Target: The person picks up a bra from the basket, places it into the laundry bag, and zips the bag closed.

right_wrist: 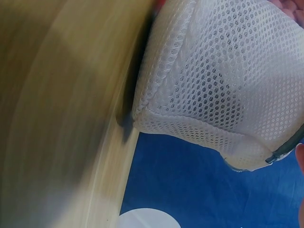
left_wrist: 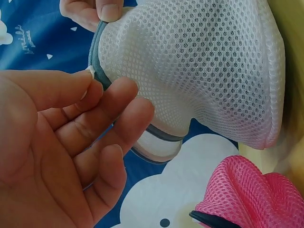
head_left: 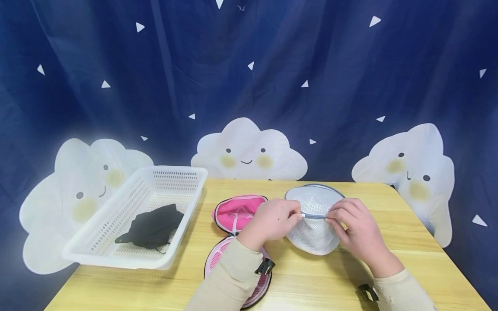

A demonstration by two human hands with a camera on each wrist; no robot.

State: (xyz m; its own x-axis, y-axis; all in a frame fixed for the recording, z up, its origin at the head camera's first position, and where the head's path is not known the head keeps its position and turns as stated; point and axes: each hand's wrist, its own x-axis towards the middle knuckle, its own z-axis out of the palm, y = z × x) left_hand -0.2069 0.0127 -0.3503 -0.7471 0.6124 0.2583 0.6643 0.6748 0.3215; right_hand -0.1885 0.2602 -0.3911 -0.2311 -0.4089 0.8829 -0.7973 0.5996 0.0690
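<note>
A white mesh laundry bag (head_left: 313,239) with a grey-blue zipper edge stands on the table, its round mouth unzipped. At the bag's near rim, my left hand (head_left: 274,218) pinches the small white zipper pull (left_wrist: 91,71) between thumb and forefinger, with the other fingers loosely bent in the left wrist view. My right hand (head_left: 355,231) pinches the zipper edge a little farther right. In the right wrist view the bag's mesh side (right_wrist: 204,80) fills much of the picture, and only small parts of the hands show at its edge.
Left of the white bag, a pink mesh bag (head_left: 254,203) lies unzipped and spread, partly behind my left forearm. A white plastic basket (head_left: 116,262) at the left holds black cloth (head_left: 155,226). Behind the wooden table (head_left: 307,285) hangs a blue curtain (head_left: 249,95) with clouds.
</note>
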